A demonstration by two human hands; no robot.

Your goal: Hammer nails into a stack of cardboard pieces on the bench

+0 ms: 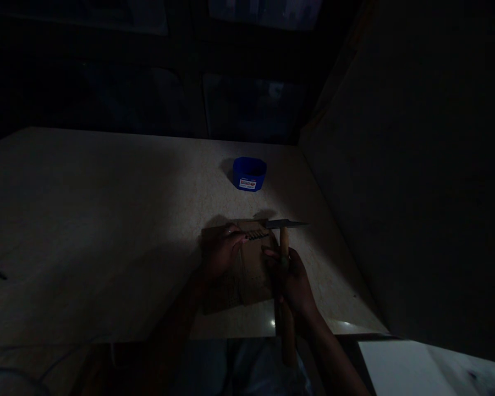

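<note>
My right hand [295, 283] is wrapped round the wooden handle of a hammer [287, 330]. Its dark, narrow head [286, 224] points away from me, above the right edge of a folded piece of brown cardboard [256, 269]. On the cardboard's far part is a short row of slim, dark, nail-like pieces [257, 235]. My left hand [223, 250] rests over the cardboard's left side, thumb and finger closed together at the left end of that row. Whatever sits between those fingertips is too dark and small to make out.
A blue plastic tub [249, 175] with a white and red label stands beyond the cardboard on the pale marbled table [107, 220]. A small dark scrap [0, 275] lies far left. A dark wall [416, 165] bounds the right side. Dim window panes rise behind.
</note>
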